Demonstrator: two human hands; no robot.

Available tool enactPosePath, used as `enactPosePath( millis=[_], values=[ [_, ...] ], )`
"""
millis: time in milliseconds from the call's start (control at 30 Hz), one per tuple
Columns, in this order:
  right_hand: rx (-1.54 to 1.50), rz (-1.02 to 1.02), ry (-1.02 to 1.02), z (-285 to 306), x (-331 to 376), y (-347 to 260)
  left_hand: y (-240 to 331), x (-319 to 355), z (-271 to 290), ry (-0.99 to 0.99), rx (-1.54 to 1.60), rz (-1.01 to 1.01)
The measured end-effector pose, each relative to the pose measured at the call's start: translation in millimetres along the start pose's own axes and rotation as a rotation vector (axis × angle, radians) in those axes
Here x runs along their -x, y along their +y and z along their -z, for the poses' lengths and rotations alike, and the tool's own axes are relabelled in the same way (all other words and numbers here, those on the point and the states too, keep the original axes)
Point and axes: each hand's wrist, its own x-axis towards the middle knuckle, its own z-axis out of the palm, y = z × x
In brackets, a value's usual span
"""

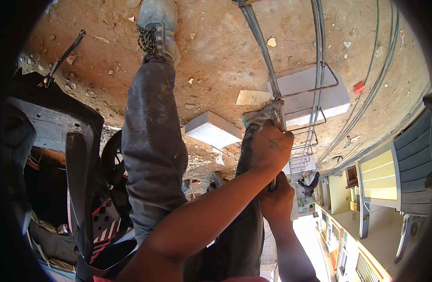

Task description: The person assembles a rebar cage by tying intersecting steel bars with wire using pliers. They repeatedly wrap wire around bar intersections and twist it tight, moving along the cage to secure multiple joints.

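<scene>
Where blocks [314,91] lie, hands [271,150] clutch rod [260,40].

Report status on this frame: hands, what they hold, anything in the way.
Left hand and right hand both clenched on the long metal bar. Bar runs beside bent rebar stirrups. Grey blocks and the person's boot close by.

Both hands [272,174] around steel bar [260,40], seemingly

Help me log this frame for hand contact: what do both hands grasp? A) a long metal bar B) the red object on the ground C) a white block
A: the left hand and right hand both close around the long metal bar.
</scene>
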Motion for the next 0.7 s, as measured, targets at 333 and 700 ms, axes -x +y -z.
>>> enactPosePath(
  millis=[333,700],
  values=[
    [-0.894,-0.190,-0.428,-30.1,-28.2,44.3,-18.6,-14.3,37.7,-0.221,0.299,-0.033],
    [-1.902,-0.246,-1.382,-63.9,-25.2,52.0,-6.6,-12.7,60.6,-0.744,0.809,0.293]
  ],
)
